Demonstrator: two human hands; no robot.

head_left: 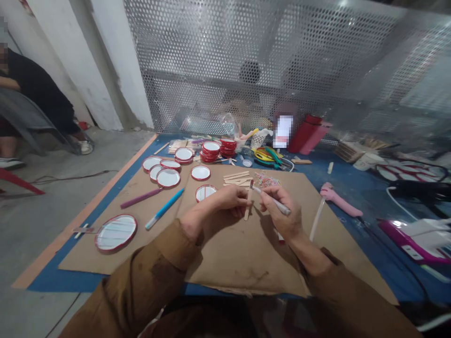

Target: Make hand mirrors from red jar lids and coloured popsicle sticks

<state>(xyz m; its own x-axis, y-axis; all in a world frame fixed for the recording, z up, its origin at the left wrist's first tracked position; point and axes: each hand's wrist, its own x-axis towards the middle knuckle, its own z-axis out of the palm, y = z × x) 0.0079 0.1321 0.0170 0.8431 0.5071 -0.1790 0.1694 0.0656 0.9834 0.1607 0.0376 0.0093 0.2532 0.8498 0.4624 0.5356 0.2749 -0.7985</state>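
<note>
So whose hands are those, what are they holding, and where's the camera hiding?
They're a person's own two hands, not a robot's. The camera sits on that person's head, looking forward and down. The left hand holds a flat wooden stick with a dark reddish tip. The right hand holds a pale pen close to that tip. Below is a cardboard sheet on a blue table. Also there: white discs with red rims, a blue pen and a pink tool, probably a glue gun.
</note>
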